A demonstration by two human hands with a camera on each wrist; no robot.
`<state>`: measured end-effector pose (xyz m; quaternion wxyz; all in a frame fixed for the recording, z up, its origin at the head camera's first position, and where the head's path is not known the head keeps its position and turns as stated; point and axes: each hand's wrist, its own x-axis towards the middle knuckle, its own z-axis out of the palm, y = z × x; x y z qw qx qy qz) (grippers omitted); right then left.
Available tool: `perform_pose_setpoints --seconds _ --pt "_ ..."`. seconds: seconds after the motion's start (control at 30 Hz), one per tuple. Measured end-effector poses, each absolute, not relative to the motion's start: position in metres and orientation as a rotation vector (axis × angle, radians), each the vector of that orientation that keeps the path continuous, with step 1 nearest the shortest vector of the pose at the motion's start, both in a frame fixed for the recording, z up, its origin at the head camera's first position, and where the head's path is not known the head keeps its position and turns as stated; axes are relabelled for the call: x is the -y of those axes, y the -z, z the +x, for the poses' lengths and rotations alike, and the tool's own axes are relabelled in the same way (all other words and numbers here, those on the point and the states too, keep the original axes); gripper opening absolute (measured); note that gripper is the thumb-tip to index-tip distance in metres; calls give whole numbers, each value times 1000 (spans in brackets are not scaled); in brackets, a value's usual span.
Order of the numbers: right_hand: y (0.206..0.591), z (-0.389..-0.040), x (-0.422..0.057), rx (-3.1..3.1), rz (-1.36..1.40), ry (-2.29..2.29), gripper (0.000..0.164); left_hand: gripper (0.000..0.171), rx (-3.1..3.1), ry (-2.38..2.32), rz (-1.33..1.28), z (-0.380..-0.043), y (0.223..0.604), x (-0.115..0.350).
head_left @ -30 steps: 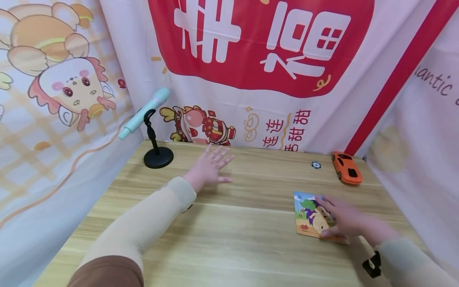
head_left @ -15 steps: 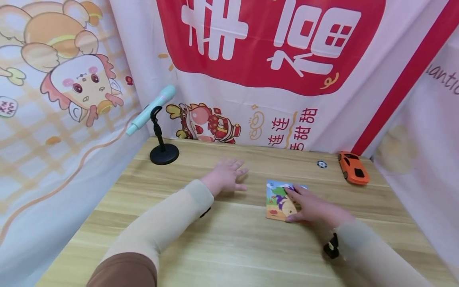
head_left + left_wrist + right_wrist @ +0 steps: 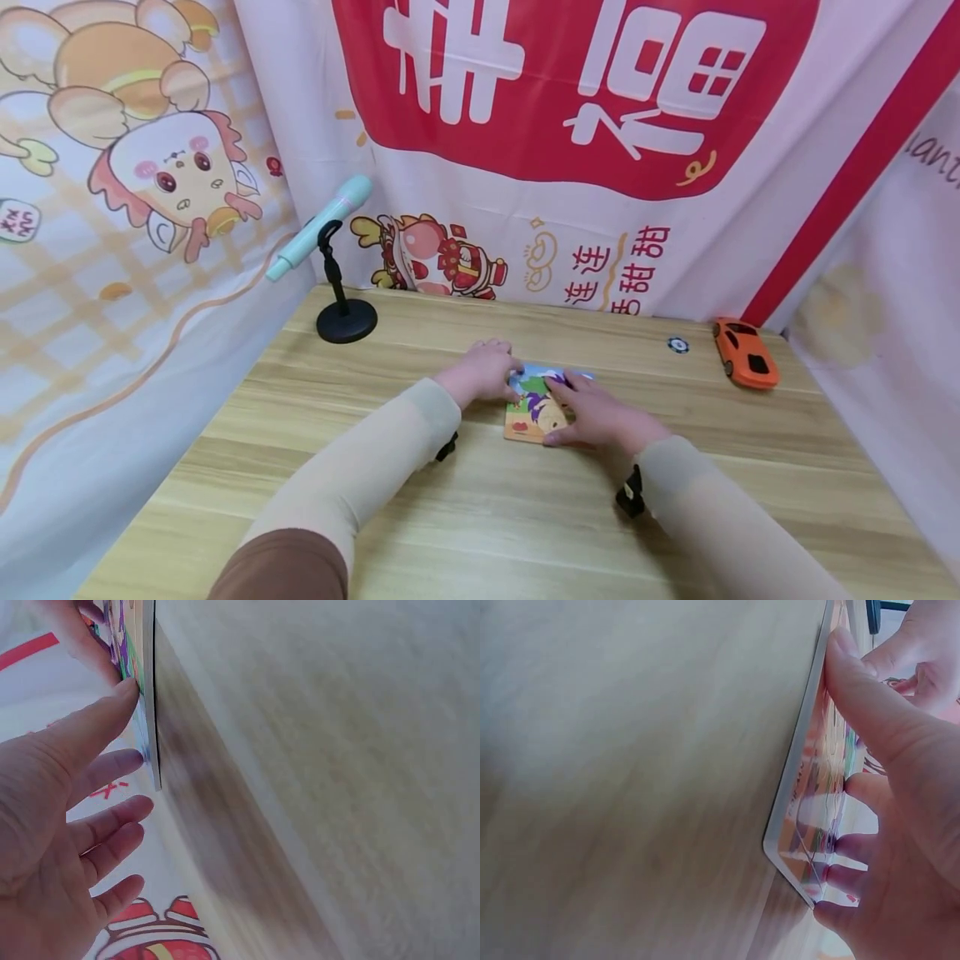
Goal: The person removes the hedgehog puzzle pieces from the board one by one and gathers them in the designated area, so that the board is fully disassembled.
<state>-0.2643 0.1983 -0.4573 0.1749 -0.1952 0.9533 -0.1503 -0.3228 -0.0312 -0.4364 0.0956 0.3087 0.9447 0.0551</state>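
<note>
A flat square jigsaw puzzle (image 3: 527,422) with a cartoon picture of a purple-haired figure lies face up at mid-table. Curved seams cross its glossy face in the right wrist view. Over its right part, my right hand (image 3: 600,417) spreads bent fingers and thumb, fingertips touching the face and thumb along the near edge. At the puzzle's left edge is my left hand (image 3: 482,372), fingers apart. Its thumb (image 3: 124,697) meets the picture side in the left wrist view, and the index fingertip is close by the far corner; actual contact there is unclear.
A black stand (image 3: 347,319) holds a mint-green microphone (image 3: 322,225) at the back left. An orange toy car (image 3: 746,354) and a small round chip (image 3: 678,344) are at the back right. Printed cloth (image 3: 450,167) hangs around the wooden table (image 3: 510,525).
My right hand has moved left across the table with the puzzle under its fingers. The left hand has shifted slightly right in view and now meets the puzzle's left edge.
</note>
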Motion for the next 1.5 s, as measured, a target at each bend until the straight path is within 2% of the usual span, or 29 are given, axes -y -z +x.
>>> perform_pose_setpoints --seconds 0.5,0.73,1.1,1.3,1.5 --pt "455 -268 -192 -2683 -523 416 103 58 -2786 -424 779 -330 446 26" --pt "455 -266 -190 -2678 -491 412 103 44 -2713 -723 607 -341 456 22" --pt "453 -266 -190 -2695 -495 396 102 13 -2610 -1174 508 -359 461 17" --pt "452 -266 -190 -2694 -508 407 103 13 -2552 -1455 216 -368 458 45" --pt "454 -265 -190 -2686 -477 413 103 14 -2603 -1436 -90 -386 450 110"
